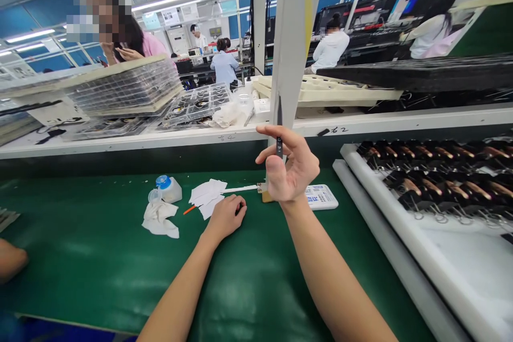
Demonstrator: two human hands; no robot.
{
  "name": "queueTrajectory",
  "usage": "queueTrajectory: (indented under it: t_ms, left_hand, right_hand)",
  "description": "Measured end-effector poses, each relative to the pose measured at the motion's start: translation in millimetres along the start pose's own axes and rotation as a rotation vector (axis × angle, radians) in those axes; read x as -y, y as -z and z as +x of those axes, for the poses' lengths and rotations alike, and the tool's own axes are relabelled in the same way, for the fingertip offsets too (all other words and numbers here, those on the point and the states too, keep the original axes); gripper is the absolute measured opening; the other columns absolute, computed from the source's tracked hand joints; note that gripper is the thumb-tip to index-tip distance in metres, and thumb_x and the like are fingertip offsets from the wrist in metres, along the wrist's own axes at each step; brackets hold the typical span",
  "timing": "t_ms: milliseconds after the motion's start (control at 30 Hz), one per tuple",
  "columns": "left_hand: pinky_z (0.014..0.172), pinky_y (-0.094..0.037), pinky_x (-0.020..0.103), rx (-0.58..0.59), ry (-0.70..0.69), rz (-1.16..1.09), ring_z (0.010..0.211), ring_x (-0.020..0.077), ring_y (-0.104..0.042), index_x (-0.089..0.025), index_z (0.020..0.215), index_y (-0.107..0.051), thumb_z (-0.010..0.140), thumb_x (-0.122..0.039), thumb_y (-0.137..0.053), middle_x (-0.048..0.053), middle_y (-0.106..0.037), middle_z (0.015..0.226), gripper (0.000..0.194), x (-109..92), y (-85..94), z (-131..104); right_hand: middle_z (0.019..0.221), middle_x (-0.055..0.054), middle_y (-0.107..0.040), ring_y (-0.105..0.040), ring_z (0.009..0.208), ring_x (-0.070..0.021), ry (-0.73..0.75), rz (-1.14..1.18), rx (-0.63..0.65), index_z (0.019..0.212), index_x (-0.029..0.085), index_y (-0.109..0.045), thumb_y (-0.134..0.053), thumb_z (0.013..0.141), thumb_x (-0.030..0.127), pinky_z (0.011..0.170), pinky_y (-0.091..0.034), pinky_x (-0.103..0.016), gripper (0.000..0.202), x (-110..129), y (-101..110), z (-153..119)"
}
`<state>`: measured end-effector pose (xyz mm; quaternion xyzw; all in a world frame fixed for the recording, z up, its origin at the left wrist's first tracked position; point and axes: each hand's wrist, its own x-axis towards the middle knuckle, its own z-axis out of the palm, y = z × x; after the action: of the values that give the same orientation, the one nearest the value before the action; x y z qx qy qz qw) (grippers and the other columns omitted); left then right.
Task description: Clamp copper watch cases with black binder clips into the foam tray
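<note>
Blue-and-white walls [28, 5], bright strip lights [162, 2], white post [294, 37], green-topped bench [100, 278].

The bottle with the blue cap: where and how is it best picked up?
Probably by its wide white body, from the right: the crumpled cloth crowds its near left side, while a narrow gap separates it from the papers.

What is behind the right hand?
Past the right hand show a white post, a tan block and a blue-printed white pack; what palm and wrist cover is hidden.
</note>
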<state>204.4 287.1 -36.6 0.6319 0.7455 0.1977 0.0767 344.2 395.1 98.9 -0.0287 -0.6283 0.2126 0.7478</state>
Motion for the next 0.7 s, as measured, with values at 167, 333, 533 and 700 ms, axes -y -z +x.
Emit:
queueTrajectory:
  t_ms: [167, 333, 533, 700]
  left_hand:
    - [0.068, -0.035, 0.031, 0.002, 0.011, -0.015, 0.077, 0.0189, -0.056, -0.023, 0.094, -0.064, 0.096, -0.026, -0.052, 0.001, -0.06, 0.084, 0.012, 0, -0.2, 0]
    - [0.069, -0.036, 0.031, -0.004, 0.018, -0.024, 0.077, 0.0186, -0.056, -0.023, 0.093, -0.064, 0.095, -0.024, -0.053, 0.001, -0.06, 0.083, 0.011, -1, 0.4, -1]
    - [0.071, -0.037, 0.031, -0.016, 0.043, -0.025, 0.078, 0.018, -0.057, -0.023, 0.092, -0.065, 0.094, -0.023, -0.055, 0.001, -0.061, 0.084, 0.01, -5, 2.4, -3]
    - [0.069, -0.035, 0.031, -0.009, 0.065, -0.026, 0.077, 0.0174, -0.057, -0.023, 0.091, -0.065, 0.092, -0.022, -0.056, 0.001, -0.061, 0.083, 0.009, -4, 2.1, -4]
  right_hand:
    - [0.111, -0.008, -0.073, -0.058, 0.053, -0.0165, 0.01, -0.022, -0.004, 0.124, 0.027, -0.067, -0.053, 0.099, 0.051, 0.044, -0.051, -0.035, 0.038, 0, 1, 3]
    - [0.113, -0.008, -0.073, -0.061, 0.054, -0.016, -0.078, 0.103, 0.089, 0.124, 0.025, -0.067, -0.059, 0.098, 0.051, 0.046, -0.05, -0.034, 0.038, 9, 8, 13]
    - [0.125, -0.011, -0.069, -0.067, 0.06, -0.0168, -0.201, 0.263, 0.212, 0.134, 0.025, -0.061, -0.063, 0.093, 0.064, 0.05, -0.051, -0.033, 0.056, 5, 17, 20]
    - [0.149, -0.014, -0.053, -0.07, 0.066, -0.0186, -0.296, 0.335, 0.268, 0.143, 0.03, -0.056, -0.068, 0.087, 0.071, 0.054, -0.054, -0.036, 0.07, -3, 25, 24]
